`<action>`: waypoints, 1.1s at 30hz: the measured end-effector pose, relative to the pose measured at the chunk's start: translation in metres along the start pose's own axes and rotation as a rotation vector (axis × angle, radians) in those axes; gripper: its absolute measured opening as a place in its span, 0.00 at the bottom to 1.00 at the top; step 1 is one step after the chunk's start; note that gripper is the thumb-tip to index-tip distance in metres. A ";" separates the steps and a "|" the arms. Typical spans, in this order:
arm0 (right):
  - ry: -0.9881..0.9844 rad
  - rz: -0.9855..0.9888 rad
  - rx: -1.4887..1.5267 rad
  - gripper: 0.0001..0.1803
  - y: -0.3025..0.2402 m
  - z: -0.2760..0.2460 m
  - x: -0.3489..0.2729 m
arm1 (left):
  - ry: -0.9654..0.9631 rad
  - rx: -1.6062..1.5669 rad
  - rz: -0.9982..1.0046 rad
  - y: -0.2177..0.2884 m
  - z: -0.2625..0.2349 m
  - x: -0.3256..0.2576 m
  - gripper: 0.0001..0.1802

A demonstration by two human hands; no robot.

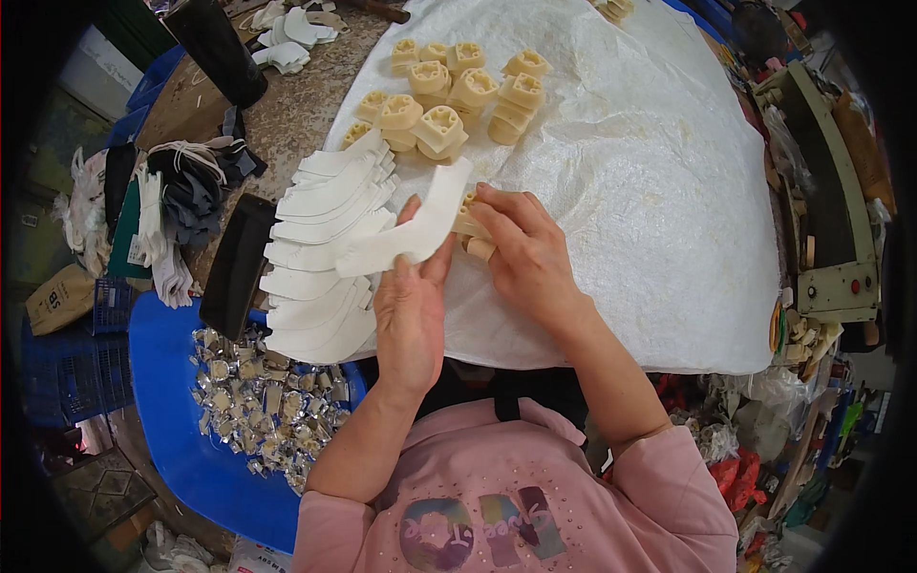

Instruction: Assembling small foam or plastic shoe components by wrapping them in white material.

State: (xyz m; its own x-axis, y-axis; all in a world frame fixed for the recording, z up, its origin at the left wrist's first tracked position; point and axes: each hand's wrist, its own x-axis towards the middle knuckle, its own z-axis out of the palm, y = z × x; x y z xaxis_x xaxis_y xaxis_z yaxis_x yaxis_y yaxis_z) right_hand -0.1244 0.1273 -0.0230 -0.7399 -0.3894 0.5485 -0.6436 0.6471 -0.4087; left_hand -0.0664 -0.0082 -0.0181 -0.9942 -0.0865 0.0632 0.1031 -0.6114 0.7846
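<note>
A curved white strip (432, 222) is pinched in my left hand (411, 315), thumb on its near edge and fingers behind it. My right hand (528, 250) closes over a cream-coloured shoe-heel-like block (469, 222), mostly hidden under the fingers, just right of the strip. To the left, overlapping rows of similar white strips (310, 256) lie fanned out. Beyond my hands stand several cream heel-like blocks (441, 129), chunky, with hollows in their tops, some stacked.
A white woven sheet (659, 210) covers most of the table. At lower left, a blue tub (172, 401) holds many small shiny pieces (272, 401). A black cylinder (215, 53) and bundled dark cloth (196, 196) are at the left; a green metal machine (831, 220) stands at right.
</note>
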 end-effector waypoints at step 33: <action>0.315 -0.137 0.545 0.22 -0.055 -0.019 -0.042 | -0.019 0.175 -0.121 0.030 0.005 -0.058 0.22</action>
State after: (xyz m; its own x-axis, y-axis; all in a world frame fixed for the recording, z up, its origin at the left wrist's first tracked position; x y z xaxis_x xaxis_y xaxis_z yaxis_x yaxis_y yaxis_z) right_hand -0.0545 0.1209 -0.0097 -0.6045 -0.1800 0.7760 -0.7966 0.1466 -0.5865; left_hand -0.0058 -0.0176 0.0044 -0.9996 -0.0053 -0.0277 -0.0220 -0.4703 0.8822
